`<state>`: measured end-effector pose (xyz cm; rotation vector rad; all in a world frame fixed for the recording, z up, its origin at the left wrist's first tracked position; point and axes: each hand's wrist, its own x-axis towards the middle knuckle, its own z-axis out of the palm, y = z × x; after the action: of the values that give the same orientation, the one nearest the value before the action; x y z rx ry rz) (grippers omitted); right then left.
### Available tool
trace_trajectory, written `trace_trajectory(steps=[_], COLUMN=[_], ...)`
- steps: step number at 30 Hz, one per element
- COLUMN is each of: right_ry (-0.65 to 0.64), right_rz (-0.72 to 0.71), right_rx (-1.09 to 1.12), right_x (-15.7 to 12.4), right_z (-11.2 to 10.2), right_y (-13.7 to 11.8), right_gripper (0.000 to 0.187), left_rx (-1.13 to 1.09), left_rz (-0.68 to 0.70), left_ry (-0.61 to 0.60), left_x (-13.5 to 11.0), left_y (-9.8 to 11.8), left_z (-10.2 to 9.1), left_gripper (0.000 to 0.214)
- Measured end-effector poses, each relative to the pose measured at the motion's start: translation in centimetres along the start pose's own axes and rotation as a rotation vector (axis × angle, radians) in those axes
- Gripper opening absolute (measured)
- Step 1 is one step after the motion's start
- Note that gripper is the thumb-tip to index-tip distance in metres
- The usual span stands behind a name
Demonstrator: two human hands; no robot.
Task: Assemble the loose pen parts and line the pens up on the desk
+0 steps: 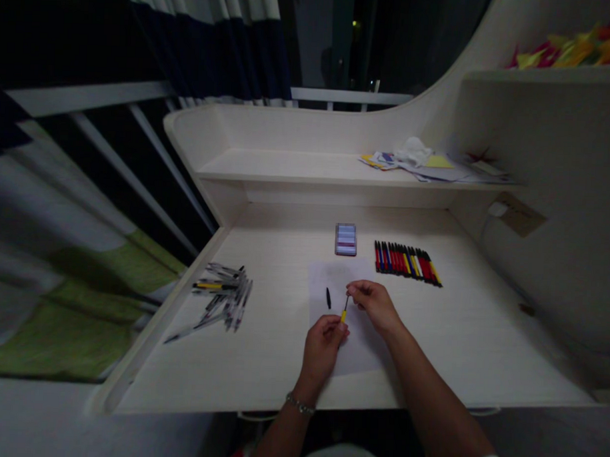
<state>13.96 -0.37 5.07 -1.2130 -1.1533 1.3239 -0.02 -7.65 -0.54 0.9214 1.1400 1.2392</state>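
Yellow pen [343, 316] btwn both hands [324, 337] [373, 303], blk pc. [328, 298] on paper [319, 274].

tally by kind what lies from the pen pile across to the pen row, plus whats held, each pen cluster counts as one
Pen clusters: 2, the pile and the row
Phone: 1
Paper sheet: 1
Loose black piece: 1
Held yellow pen piece, thin rod included: 1
Total: 6
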Motion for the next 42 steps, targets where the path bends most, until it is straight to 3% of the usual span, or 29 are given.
trace_trajectory(steps=[8,12,15,19,22,28,31,35,42], right_ry=[-0.22,-0.095,-0.039,-0.048,-0.021,0.023,0.09,0.113,0.094], right_rz=[0.044,0.004,0.029,0.045,0.022,0.009,0.006,0.014,0.011], right_rx=[-0.159,-0.628,-0.967,-1.097,-0.963,-0.13,0.143,0.242,0.19], right_x=[1.0,2.9,3.6,3.7,3.9,3.9,3.3,2.5,2.1], right_z=[0.4,1.9,3.7,4.7,3.8,0.6,-0.2,-0.3,-0.2], right_y=[2.1,3.3,3.5,3.5,3.6,2.2,0.6,-0.8,-0.8], right_gripper=[0.027,0.017,0.024,0.022,0.017,0.032,0.04,0.043,0.043], left_rx=[-0.026,-0.034,-0.026,-0.027,-0.027,-0.023,-0.032,-0.025,0.008], left_rz=[-0.016,-0.012,-0.002,-0.005,-0.025,-0.02,-0.03,-0.025,-0.009], left_ry=[0.04,0.061,0.052,0.062,0.066,0.056,0.04,0.017,0.012], left_x=[-0.3,-0.3,-0.4,-0.5,-0.5,-0.3,-0.2,-0.2,-0.4], left_y=[0.4,0.2,0.2,0.4,0.6,0.4,0.2,0.2,0.4], left_z=[-0.6,-1.2,-1.4,-1.5,-1.6,-1.0,-0.6,-0.2,-0.2], left_gripper=[0.04,0.039,0.038,0.04,0.041,0.041,0.041,0.039,0.036])
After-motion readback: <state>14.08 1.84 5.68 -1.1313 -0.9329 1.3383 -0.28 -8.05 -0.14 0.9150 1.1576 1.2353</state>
